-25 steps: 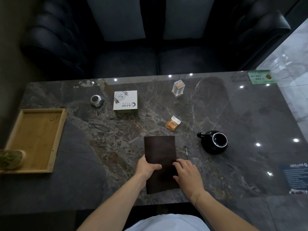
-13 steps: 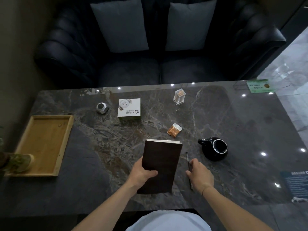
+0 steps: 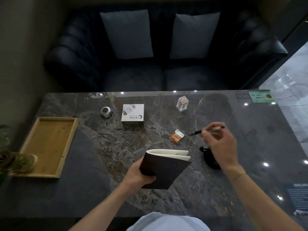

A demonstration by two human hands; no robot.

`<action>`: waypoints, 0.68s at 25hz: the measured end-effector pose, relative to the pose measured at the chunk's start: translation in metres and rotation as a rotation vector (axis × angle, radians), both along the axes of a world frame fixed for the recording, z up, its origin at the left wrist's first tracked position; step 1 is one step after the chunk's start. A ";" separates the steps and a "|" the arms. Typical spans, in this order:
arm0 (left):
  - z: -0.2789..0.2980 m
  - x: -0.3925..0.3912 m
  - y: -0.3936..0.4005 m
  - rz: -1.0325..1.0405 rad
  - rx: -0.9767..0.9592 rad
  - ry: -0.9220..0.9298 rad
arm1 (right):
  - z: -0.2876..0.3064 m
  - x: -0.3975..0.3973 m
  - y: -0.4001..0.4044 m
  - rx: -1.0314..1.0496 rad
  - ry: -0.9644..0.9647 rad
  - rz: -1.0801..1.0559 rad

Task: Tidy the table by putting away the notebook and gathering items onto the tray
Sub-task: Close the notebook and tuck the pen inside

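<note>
My left hand [image 3: 139, 175] grips a dark brown notebook [image 3: 165, 170] by its lower left corner, holding it tilted above the marble table [image 3: 250, 139] with its pale page edges showing on top. My right hand [image 3: 220, 144] is raised over the table and holds a dark pen [image 3: 197, 132] pointing left. A wooden tray [image 3: 48, 145] lies at the table's left end. On the table sit a white box [image 3: 133, 114], a small silver round object [image 3: 106, 112], a clear toothpick holder [image 3: 182, 104], an orange packet [image 3: 176, 136] and a black teapot [image 3: 209, 157], partly hidden behind my right hand.
A potted plant [image 3: 15, 162] overlaps the tray's near left corner. A green card [image 3: 260, 96] lies at the far right corner and a dark printed card [image 3: 298, 199] at the near right. A dark sofa [image 3: 165, 52] with two cushions stands beyond the table.
My left hand lifted the notebook off the table and tilted it. My right hand picked up the pen that lay beside the notebook and raised it toward the right.
</note>
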State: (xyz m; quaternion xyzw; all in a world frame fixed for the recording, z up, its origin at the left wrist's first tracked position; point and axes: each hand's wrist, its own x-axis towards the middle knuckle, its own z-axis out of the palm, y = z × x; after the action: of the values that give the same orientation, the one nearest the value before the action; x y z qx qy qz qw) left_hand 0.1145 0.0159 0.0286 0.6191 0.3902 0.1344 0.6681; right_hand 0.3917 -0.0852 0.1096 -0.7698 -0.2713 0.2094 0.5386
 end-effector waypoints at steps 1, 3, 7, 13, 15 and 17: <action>0.003 0.002 0.001 0.002 0.011 -0.010 | 0.021 -0.001 0.003 0.114 0.043 0.053; 0.007 0.006 0.003 0.002 0.046 -0.013 | 0.055 -0.011 0.006 0.256 0.106 0.176; 0.011 0.012 0.003 0.011 0.092 -0.041 | 0.081 -0.040 0.012 0.256 0.130 0.308; 0.019 0.014 0.006 0.016 0.147 -0.047 | 0.073 -0.049 0.016 0.111 0.055 0.305; 0.021 0.016 0.005 0.020 0.159 -0.043 | 0.070 -0.050 0.017 0.075 0.037 0.301; 0.024 0.019 0.002 0.024 0.171 -0.052 | 0.070 -0.054 0.019 0.033 0.007 0.323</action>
State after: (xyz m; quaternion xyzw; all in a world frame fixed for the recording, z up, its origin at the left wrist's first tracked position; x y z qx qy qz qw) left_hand 0.1336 0.0182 0.0522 0.6655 0.3674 0.1913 0.6209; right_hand 0.3380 -0.0660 0.1792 -0.7063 -0.3928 0.2915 0.5117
